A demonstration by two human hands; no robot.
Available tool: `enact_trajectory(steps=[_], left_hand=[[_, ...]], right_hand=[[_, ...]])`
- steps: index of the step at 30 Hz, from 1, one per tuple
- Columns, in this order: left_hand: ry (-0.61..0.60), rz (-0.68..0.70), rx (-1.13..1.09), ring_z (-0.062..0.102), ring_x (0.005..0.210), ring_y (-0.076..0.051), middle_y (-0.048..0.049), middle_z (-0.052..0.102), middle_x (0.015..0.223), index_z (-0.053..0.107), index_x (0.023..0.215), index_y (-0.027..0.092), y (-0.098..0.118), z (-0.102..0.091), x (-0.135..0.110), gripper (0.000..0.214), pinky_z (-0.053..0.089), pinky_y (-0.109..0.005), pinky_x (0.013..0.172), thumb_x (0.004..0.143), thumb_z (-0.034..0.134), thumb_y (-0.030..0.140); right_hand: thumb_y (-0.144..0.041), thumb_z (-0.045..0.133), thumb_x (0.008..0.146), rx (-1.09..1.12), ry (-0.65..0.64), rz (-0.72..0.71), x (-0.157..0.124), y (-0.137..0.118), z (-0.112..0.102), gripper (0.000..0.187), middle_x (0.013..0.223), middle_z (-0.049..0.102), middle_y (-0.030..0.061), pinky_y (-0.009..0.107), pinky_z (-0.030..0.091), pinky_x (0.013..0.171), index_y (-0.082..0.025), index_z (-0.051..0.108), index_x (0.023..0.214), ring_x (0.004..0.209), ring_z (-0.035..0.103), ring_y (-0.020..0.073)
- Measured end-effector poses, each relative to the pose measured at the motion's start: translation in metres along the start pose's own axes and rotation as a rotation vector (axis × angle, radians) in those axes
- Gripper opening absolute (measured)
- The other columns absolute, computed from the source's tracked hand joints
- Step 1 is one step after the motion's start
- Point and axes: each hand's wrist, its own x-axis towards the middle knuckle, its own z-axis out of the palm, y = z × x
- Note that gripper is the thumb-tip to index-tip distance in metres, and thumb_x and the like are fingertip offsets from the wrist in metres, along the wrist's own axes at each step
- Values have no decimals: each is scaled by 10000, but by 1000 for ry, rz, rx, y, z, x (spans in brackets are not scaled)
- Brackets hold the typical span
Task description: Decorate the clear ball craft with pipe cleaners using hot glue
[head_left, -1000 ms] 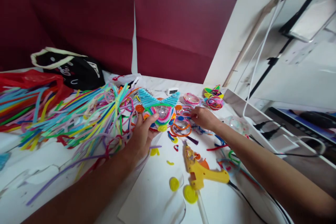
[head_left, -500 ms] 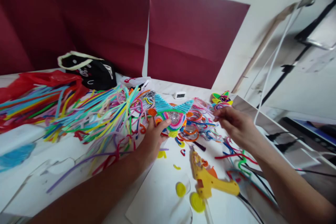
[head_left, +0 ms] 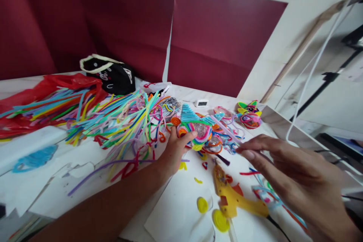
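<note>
My left hand (head_left: 175, 151) is closed on the left edge of a colourful pipe-cleaner figure (head_left: 202, 130), with the thumb laid over its front. Pale blue pointed pieces top the figure, above green, pink and orange bands around a clear, shiny middle. To its right, my right hand (head_left: 289, 177) pinches the near end of a lilac pipe cleaner (head_left: 227, 127), whose far end slants up to the figure's right side. Whether that end touches the figure I cannot tell. Below the figure lies a yellow glue gun (head_left: 234, 198), its nozzle pointing away from me.
Loose pipe cleaners (head_left: 113, 117) and a red plastic bag (head_left: 70, 81) spread over the left side. A black pouch (head_left: 113, 77) and a small digital meter (head_left: 201, 103) stand behind. Yellow coils (head_left: 220, 221) lie in front; another pipe-cleaner piece (head_left: 249, 113) sits at back right.
My right hand has come closer to me and right, drawing a lilac pipe cleaner. My left hand still holds the figure, now slightly turned. The whole view has shifted.
</note>
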Motion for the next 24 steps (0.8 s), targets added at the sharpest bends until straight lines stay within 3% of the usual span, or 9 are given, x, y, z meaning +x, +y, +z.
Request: enact_trajectory(steps=[3, 7, 11, 15, 24], left_hand=[[5, 2, 8, 690, 992, -228, 2, 708, 1064, 523, 1020, 289, -3, -1, 0, 501, 543, -362, 839, 647, 853, 346], [28, 3, 7, 692, 961, -222, 11, 708, 996, 529, 996, 284, -5, 0, 1, 481, 539, -352, 820, 626, 835, 298], [-7, 14, -5, 696, 1016, -238, -12, 725, 1066, 557, 1059, 290, -2, 4, -2, 511, 552, -354, 840, 635, 843, 292], [-20, 10, -15, 703, 1016, -246, -20, 730, 1071, 546, 1066, 284, -1, 6, -4, 545, 559, -371, 875, 628, 871, 306], [-50, -3, 36, 695, 994, -242, -11, 714, 1067, 525, 1077, 283, -7, 1, -2, 539, 545, -362, 838, 656, 855, 342]], right_hand=[[-247, 682, 942, -14, -61, -63, 3, 0, 2, 230, 956, 814, -6, 260, 619, 647, -353, 744, 1136, 729, 765, 177], [-168, 579, 954, 2, -187, -41, 12, 11, 15, 214, 820, 783, -5, 221, 578, 597, -265, 739, 1057, 656, 728, 137], [-194, 561, 973, -43, -165, 33, 17, 17, 24, 181, 819, 745, 10, 213, 518, 551, -229, 721, 1051, 628, 659, 122], [-238, 590, 993, -29, -148, -29, 22, 18, 29, 174, 861, 740, 24, 239, 522, 618, -228, 741, 1080, 690, 660, 138], [-195, 638, 969, -42, -133, -113, 28, 23, 41, 115, 752, 705, 14, 241, 499, 591, -184, 748, 1000, 645, 654, 131]])
